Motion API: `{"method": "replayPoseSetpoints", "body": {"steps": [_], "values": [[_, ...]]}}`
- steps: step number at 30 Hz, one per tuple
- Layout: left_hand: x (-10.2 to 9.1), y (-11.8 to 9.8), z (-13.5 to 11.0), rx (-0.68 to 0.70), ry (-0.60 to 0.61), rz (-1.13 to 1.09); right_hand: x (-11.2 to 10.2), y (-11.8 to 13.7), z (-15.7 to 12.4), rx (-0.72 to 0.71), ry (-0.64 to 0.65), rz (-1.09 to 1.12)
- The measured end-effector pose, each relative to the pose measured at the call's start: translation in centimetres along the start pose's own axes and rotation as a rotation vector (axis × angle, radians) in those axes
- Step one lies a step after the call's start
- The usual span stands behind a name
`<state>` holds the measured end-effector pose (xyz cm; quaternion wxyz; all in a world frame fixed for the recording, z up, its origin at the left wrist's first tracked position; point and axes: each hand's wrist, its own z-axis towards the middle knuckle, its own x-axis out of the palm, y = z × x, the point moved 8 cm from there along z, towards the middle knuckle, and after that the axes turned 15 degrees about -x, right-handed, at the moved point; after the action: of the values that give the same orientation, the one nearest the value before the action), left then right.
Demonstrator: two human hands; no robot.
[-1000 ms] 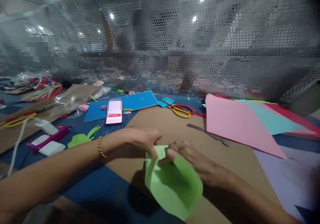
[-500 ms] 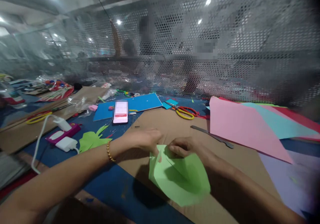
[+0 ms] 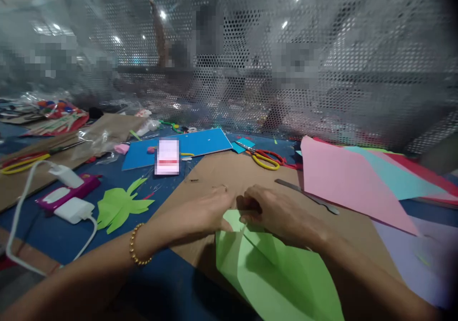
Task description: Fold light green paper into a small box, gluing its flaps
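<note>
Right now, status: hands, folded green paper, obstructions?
Left hand, right hand: both touching folded green paper, far end. Paper partly over brown cardboard. Flat grey strip beyond right hand, apart.

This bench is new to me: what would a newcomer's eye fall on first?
Probably the bright green paper at bottom centre, held by the left hand and right hand. Next might come the big pink sheet at right, then the bright phone left of centre, by the blue board.
</note>
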<state>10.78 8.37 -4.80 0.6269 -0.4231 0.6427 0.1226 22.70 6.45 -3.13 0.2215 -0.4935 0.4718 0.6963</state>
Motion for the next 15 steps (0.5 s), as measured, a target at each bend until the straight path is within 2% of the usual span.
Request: {"method": "replayPoseSetpoints", "body": {"steps": [5, 9, 15], "values": [[0.5, 0.4, 0.7, 0.012, 0.017, 0.031, 0.2, -0.5, 0.3, 0.013, 0.042, -0.003], [-0.2, 0.1, 1.0, -0.042, 0.016, 0.098, 0.7, -0.9, 0.6, 0.006, 0.076, 0.026], [-0.8, -0.7, 1.0, -0.115, 0.081, 0.186, 0.6, -0.5, 0.9, -0.029, 0.098, 0.025]]}}
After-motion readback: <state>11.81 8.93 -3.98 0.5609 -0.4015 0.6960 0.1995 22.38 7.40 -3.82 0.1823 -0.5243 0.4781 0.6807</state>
